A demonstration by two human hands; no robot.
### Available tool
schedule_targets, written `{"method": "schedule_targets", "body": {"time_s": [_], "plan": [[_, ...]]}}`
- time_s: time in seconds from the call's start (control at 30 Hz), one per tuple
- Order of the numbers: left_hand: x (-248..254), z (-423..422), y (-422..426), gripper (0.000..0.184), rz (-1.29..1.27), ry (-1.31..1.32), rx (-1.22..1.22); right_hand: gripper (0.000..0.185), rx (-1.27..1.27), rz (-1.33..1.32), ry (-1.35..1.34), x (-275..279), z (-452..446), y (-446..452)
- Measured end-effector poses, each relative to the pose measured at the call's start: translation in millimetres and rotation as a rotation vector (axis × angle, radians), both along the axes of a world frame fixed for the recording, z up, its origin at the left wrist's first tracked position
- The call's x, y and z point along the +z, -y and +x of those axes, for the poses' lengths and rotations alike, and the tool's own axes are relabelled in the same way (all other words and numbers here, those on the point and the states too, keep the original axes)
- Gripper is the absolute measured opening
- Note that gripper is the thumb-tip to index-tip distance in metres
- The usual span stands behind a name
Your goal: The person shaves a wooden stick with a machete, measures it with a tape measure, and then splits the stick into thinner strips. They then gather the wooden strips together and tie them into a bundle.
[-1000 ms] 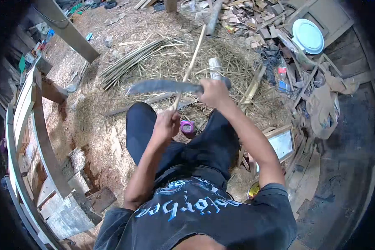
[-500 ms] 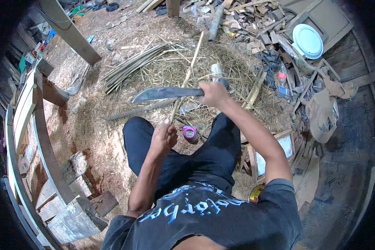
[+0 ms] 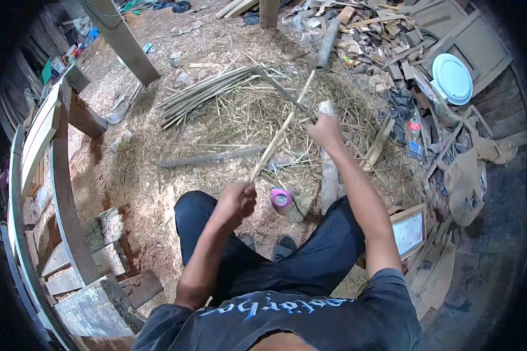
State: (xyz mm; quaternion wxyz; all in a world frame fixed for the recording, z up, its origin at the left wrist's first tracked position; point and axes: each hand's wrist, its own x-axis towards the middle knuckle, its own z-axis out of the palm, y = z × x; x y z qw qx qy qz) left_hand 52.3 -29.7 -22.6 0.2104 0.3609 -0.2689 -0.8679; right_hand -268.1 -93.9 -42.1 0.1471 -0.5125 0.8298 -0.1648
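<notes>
My left hand [image 3: 237, 199] is closed round the lower end of a thin pale wooden stick [image 3: 279, 136], which slants up and away to the right. In my right hand [image 3: 325, 130] is the handle of a machete [image 3: 281, 89]. Its blade, seen nearly edge-on, points up and left and crosses the stick near its far end. A pink tape measure [image 3: 280, 198] lies on the ground between my knees. Beyond my hands rests a bundle of thin strips [image 3: 208, 93], with straw-like shavings [image 3: 246, 117] around it.
A round log [image 3: 329, 175] lies beside my right knee, and a dark flat stick [image 3: 211, 157] lies ahead. Wood scraps [image 3: 372, 50] are heaped at the back right near a pale blue lid [image 3: 452, 79]. Curved boards [image 3: 64, 181] stand at left; a framed pane [image 3: 409, 230] is at right.
The machete has swung from lying level across the stick to pointing up and left, farther along it. My right hand moved forward and right. The view has shifted slightly.
</notes>
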Motion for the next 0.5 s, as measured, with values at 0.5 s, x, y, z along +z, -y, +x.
{"method": "schedule_targets", "body": {"time_s": [0.5], "plan": [[12, 44, 61, 0.034, -0.029, 0.135, -0.162, 0.059, -0.058, -0.42, 0.252, -61, -26, -11]]}}
